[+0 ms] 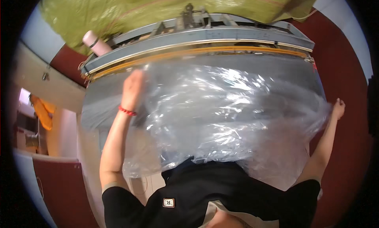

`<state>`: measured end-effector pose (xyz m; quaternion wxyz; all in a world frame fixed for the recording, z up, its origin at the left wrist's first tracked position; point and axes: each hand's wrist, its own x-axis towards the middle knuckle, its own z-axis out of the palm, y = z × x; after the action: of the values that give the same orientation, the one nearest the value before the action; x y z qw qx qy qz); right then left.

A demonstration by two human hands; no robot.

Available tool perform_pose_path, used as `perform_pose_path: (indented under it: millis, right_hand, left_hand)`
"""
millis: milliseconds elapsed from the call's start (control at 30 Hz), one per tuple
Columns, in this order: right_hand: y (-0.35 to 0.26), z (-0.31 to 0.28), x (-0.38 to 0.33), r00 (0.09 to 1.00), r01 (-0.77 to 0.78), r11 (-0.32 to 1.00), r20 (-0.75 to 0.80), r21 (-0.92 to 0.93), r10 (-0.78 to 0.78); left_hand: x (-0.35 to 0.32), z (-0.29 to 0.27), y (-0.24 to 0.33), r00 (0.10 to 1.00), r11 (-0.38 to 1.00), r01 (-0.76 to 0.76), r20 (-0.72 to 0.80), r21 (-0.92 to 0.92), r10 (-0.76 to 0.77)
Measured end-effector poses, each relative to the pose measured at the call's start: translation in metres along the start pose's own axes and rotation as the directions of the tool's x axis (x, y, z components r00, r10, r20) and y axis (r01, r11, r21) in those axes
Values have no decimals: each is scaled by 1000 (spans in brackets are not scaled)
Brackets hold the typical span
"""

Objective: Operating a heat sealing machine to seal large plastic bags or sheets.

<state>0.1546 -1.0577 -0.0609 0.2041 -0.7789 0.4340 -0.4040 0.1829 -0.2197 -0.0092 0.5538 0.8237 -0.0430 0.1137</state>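
Note:
A wide clear plastic sheet [205,105], creased and shiny, spreads in front of me over a grey table surface [98,97]. Its near part hangs down against my dark clothes. My left hand [133,85], with a red bead bracelet [127,110] on the wrist, is closed at the sheet's left side near the table's far half; motion blurs it a little. Out past the table's right edge, my right hand [338,108] is closed on the gathered right end of the sheet, which is pulled out toward it.
Along the table's far side runs a long blue-grey metal bar machine [221,33] with an orange strip [197,53]. A pink bottle [96,43] leans by its left end. Behind lies a large yellow-green woven sheet [150,10]. A dark red and pale wall [343,70] stands at the right.

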Motion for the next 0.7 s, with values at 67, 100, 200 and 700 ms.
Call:
perform_pose_path:
  millis: [67, 100, 200, 700]
  right_hand:
    - [-41, -26, -11, 942, 304, 951, -125, -62, -310]
    - [-64, -14, -16, 909, 416, 887, -67, 201, -411]
    - [-243, -26, -168, 789, 387, 759, 236, 524, -566]
    - [-417, -70, -469, -85, -324, 176, 157, 930, -984]
  left_hand:
    - [-10, 20, 36, 999, 988, 18, 42, -151, -11]
    - [-13, 26, 46, 996, 969, 48, 82, -242, -29]
    - [-31, 21, 62, 996, 977, 33, 94, -210, -14]
    - [-58, -23, 105, 950, 976, -216, 235, 17, 206]
